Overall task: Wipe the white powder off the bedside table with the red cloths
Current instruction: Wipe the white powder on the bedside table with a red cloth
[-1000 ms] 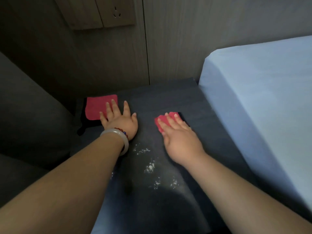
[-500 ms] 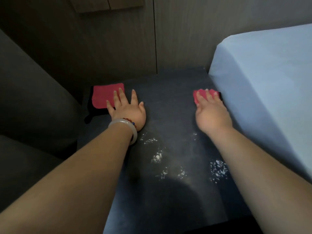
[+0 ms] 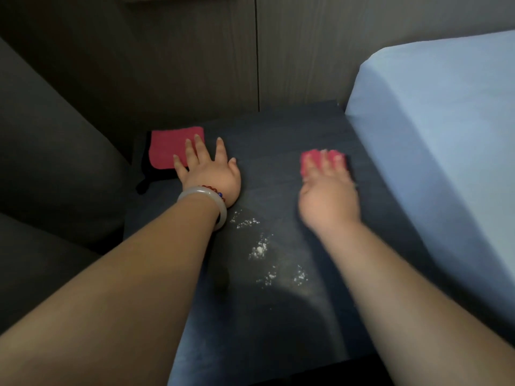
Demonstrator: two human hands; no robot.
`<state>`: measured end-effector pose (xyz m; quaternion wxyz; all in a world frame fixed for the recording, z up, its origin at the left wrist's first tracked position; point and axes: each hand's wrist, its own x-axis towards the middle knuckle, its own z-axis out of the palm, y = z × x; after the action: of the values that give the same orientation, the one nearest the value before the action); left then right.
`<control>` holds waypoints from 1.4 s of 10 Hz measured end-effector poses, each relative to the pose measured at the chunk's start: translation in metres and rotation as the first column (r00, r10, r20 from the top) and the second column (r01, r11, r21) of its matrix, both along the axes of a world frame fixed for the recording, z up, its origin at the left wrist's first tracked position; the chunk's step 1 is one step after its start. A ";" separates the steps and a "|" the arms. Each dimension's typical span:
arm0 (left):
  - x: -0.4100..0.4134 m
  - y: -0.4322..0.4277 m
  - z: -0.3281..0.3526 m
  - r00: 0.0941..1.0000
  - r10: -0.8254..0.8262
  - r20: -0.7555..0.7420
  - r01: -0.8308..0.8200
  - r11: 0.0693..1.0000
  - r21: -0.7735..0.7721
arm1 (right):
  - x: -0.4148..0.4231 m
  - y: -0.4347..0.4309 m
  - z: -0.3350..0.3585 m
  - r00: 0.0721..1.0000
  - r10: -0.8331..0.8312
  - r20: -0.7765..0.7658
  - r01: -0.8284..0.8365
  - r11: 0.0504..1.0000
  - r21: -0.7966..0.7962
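The dark bedside table (image 3: pixel 278 129) carries scattered white powder (image 3: pixel 259 249) near its middle, between my forearms. One red cloth (image 3: pixel 167 149) lies flat at the back left corner. My left hand (image 3: pixel 209 171) rests flat with fingers spread, its fingertips over that cloth's right edge. A second, folded red cloth (image 3: pixel 312 158) sits toward the right side, and my right hand (image 3: pixel 328 196) presses down on it, blurred by motion. Only the cloth's far edge shows past my fingers.
A light blue bed (image 3: pixel 446 140) borders the table on the right. Dark upholstery (image 3: pixel 55 151) borders it on the left, and a wood-panel wall (image 3: pixel 195 65) stands behind. A black item (image 3: pixel 145 176) lies under the left cloth.
My right hand slid with its cloth to the right near the bed, then back a little to the left. The powder patch at front right no longer shows. My left hand stayed put.
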<state>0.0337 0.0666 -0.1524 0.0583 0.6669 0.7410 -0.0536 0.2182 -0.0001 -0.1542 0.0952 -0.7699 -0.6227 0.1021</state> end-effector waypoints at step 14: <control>-0.001 0.003 -0.005 0.999 -0.039 0.033 0.038 0.998 0.048 | -0.054 -0.060 0.004 0.918 0.371 -0.139 -0.363 0.928 0.080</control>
<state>0.0324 0.0694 -0.1577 0.0542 0.6831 0.7279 -0.0258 0.1640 -0.0603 -0.1504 0.1416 -0.6266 -0.7494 0.1601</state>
